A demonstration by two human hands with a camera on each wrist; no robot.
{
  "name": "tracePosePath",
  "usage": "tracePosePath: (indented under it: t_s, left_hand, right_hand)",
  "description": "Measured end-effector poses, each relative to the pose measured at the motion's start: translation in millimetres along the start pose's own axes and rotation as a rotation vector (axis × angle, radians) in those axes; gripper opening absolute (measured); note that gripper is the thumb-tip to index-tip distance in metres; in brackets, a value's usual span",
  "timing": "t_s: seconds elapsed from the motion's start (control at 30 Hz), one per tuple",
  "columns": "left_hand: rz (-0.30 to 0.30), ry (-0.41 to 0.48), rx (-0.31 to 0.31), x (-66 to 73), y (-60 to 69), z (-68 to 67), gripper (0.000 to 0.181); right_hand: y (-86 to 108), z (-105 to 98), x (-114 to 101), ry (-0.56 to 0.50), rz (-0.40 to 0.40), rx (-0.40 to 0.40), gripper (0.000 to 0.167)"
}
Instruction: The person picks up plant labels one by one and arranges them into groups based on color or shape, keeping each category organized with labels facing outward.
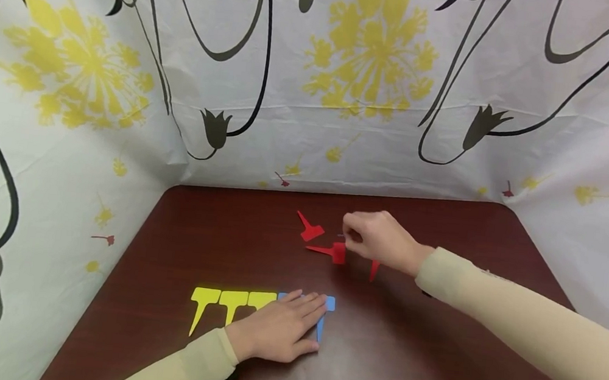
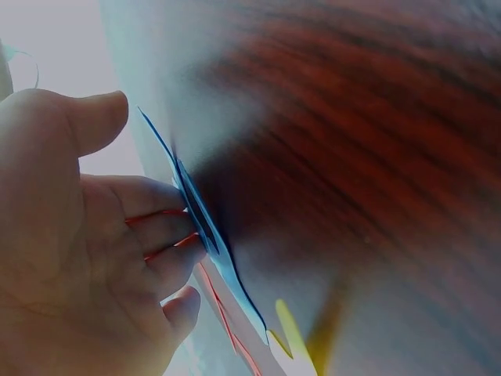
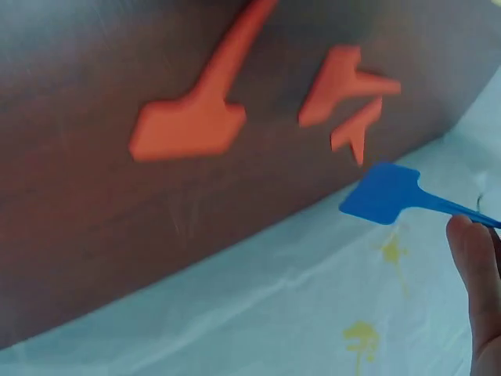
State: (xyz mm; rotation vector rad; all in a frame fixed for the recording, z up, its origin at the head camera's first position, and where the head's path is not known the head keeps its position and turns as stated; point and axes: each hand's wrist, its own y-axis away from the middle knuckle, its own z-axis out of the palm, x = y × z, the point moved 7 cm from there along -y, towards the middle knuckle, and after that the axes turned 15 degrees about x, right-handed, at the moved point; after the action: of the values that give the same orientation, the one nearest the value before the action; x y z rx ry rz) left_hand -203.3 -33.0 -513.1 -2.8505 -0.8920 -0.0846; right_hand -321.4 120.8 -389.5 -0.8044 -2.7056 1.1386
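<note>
My right hand (image 1: 382,240), raised over the far part of the table, pinches a blue T-shaped plant label (image 3: 383,193) by its thin stem; the hand mostly hides it in the head view. Below and around that hand lie red plant labels (image 1: 338,252), three of them visible in the right wrist view. My left hand (image 1: 282,328) rests with straight fingers over blue plant labels (image 1: 330,304), partly covering them. To its left, yellow plant labels (image 1: 206,295) lie side by side in the same row, stems pointing towards me.
The dark reddish-brown table (image 1: 121,319) has a rounded far edge. White cloth (image 1: 270,89) printed with yellow flowers and dark stems hangs behind it and on both sides.
</note>
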Motion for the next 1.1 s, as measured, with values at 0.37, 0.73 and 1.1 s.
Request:
tracePosePath:
  t_s: [0.37,0.73,1.1]
  left_hand:
    - [0.002,-0.005,-0.001,0.2,-3.1,1.0,0.071]
    - [0.006,-0.023,-0.021,1.5,-2.6,0.6,0.071]
    - [-0.001,-0.031,-0.014,3.2,-1.4,-2.9,0.07]
  right_hand:
    - [59.4,-10.5,-49.4,-0.029,-0.171,0.057,0.016]
    - [95.5,-7.2,-82.6,-0.021,-0.291,0.086,0.013]
    - [113.1,-2.5,-95.2,-0.078,-0.311,0.062,0.018]
